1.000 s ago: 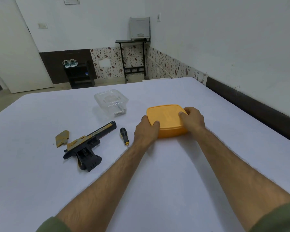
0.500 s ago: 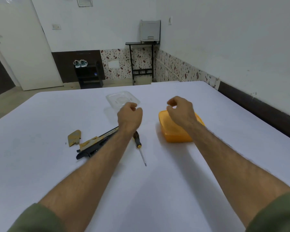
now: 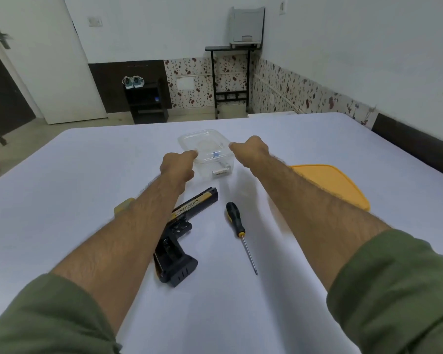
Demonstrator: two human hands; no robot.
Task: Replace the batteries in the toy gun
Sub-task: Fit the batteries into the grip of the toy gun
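Observation:
A clear plastic container (image 3: 205, 139) with its lid on stands at the middle of the white table (image 3: 62, 200); batteries (image 3: 221, 171) show through its wall. My left hand (image 3: 178, 166) grips its left rim and my right hand (image 3: 251, 151) grips its right rim, fingers curled. The black and yellow toy gun (image 3: 192, 206) lies nearer to me, partly under my left forearm, its grip (image 3: 175, 264) open. A yellowish cover piece (image 3: 120, 207) peeks out left of that forearm. A black-handled screwdriver (image 3: 237, 222) lies right of the gun.
An orange lidded box (image 3: 330, 183) sits at the right, partly behind my right forearm. Beyond the table's far edge are a dark shoe rack (image 3: 146, 103), a black stand (image 3: 230, 77) and a white door (image 3: 49, 60). A wall runs along the right.
Both hands left the orange box, rose with loosely curled fingers, then reached forward to the clear container's two sides. The view shifted and the gun's grip is visible again.

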